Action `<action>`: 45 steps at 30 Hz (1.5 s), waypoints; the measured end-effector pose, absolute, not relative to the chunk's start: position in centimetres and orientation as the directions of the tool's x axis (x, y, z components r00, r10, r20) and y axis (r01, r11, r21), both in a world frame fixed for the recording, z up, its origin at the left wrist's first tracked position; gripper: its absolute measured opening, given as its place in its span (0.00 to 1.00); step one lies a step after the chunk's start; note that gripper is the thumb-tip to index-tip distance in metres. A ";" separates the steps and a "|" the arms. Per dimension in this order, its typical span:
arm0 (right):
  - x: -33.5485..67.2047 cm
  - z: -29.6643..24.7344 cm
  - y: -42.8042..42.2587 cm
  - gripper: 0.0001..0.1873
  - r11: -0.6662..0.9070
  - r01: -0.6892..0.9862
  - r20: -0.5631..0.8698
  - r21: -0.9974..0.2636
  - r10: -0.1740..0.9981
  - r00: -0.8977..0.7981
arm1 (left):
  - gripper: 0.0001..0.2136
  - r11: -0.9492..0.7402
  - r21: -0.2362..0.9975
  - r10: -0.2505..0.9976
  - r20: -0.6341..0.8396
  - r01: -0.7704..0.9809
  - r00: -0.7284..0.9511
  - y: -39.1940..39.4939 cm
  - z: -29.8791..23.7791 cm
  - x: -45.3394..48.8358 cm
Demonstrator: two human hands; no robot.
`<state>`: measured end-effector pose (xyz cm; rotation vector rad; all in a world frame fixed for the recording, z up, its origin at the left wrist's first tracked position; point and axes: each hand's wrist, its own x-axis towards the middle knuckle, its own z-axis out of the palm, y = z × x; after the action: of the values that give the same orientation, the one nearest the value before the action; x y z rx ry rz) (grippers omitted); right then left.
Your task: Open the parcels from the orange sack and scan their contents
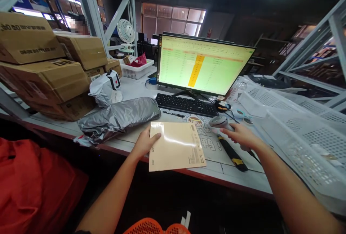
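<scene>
Along a white worktop [136, 89], brown cardboard boxes [38, 79] rise at left, their dark printing too blurred to read. A monitor [205, 66] shows a spreadsheet with one orange column, its text illegible. Beside a crinkled silver plastic parcel [129, 113], a flat, glossy tan package [171, 153], barcoded with tiny unreadable print, overhangs the front edge. The left hand [143, 143] pinches its side, thumb on top; the right hand [241, 135] curls around a grey scanner [218, 121].

Left hand [143, 142]: most fingers hidden under flat package [175, 151]. Screen [178, 64] text: too small for me to read. Co-worker [80, 25]: head blurred, body hidden behind cartons [83, 52]. Red cloth [24, 187]: cut by view's left edge.
</scene>
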<state>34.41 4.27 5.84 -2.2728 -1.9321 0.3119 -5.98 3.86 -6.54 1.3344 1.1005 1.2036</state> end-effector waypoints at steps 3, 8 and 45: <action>37.4 2.4 4.6 0.26 -0.351 0.936 0.002 -0.035 0.936 0.351 | 0.28 -0.107 0.994 0.990 0.106 0.004 0.091 3.8 -6.4 -5.9; 38.4 1.1 3.8 0.31 -0.511 0.859 0.009 0.031 0.859 0.511 | 0.28 -0.093 0.996 0.992 0.093 -0.006 0.084 3.8 -6.4 -5.7; 34.3 8.3 -7.9 0.29 -0.097 0.745 -0.169 -0.660 0.985 -0.021 | 0.35 -0.017 0.991 0.997 0.026 -0.133 0.073 3.0 -5.8 -6.1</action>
<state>34.27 -7.94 8.32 -1.8862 -1.8050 0.8720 -6.07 3.02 -5.82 1.1607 1.0471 1.2301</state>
